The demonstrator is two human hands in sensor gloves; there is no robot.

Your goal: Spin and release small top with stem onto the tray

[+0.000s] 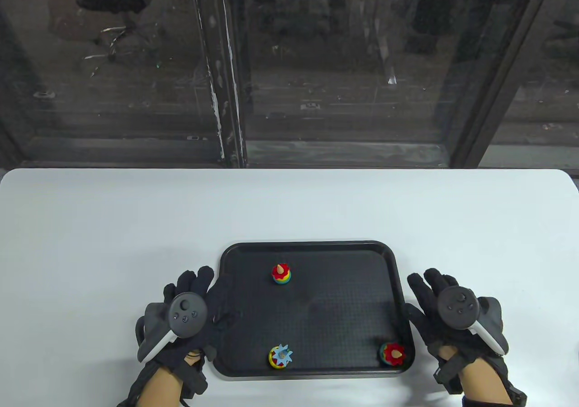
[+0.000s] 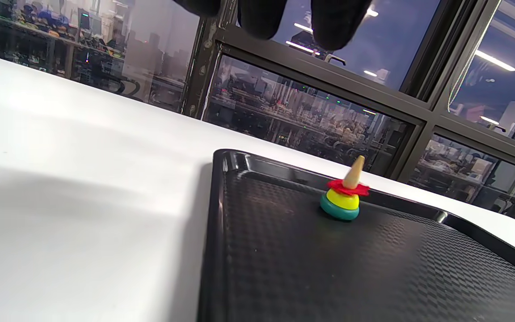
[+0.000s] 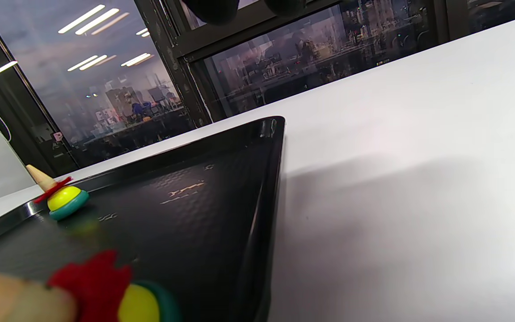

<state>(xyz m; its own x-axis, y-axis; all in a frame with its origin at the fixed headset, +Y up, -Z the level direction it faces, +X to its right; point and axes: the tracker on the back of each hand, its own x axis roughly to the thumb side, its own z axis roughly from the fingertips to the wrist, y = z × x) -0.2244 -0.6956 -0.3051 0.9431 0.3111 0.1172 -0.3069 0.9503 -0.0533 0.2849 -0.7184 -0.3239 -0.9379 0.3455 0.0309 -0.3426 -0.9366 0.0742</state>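
Note:
A black tray (image 1: 316, 248) lies on the white table with three small tops on it. One top with a red collar and wooden stem (image 1: 281, 273) (image 2: 344, 197) (image 3: 58, 194) stands tilted near the tray's far middle. A second with a light blue gear collar (image 1: 281, 356) lies by the near edge. A third red-collared one (image 1: 392, 354) (image 3: 101, 295) lies on its side in the near right corner. My left hand (image 1: 199, 303) rests flat by the tray's left rim, its fingers over the edge. My right hand (image 1: 434, 298) lies flat just right of the tray. Both hold nothing.
The white table (image 1: 113, 226) stretches wide to the left, right and beyond the tray. Its far edge meets a dark window frame (image 1: 226, 108). The tray's raised rim (image 2: 215, 232) (image 3: 268, 188) runs beside each hand.

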